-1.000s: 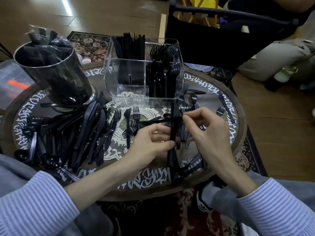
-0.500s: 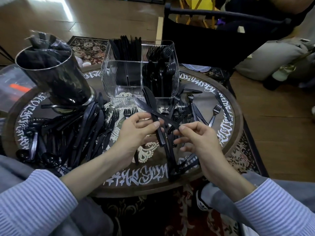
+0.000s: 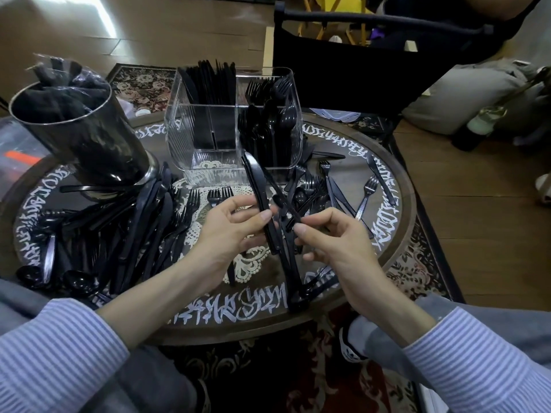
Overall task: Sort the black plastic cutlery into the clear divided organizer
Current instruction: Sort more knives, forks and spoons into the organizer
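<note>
Since half a second ago, both hands are sitting slightly lower and closer together over the table's middle, and the knives are standing more upright, tips now crossing the front wall of the organizer. Left hand (image 3: 238, 231) is gripping a bundle of knives (image 3: 262, 198) near mid-handle, thumb pressing across the front, other fingers curling behind. Right hand (image 3: 334, 236) is pinching a single utensil handle (image 3: 286, 201) between thumb and forefinger just beside the bundle; remaining fingers are curling loosely beneath. Which kind of utensil it is, cannot tell.

Under the hands, the round table (image 3: 399, 234) with white lettering round its rim is carrying loose cutlery: a heap of knives, forks and spoons (image 3: 143, 228) at left, a scatter of forks and knives (image 3: 337, 189) at right.

Beyond, the clear organizer (image 3: 185, 144) is standing mid-table. Its back-left compartment is holding upright knives, its right side forks and spoons, its front-left compartment showing only the table through it. At far left a shiny metal cylinder (image 3: 89, 144) stuffed with dark plastic bags is leaning beside the heap.
</note>
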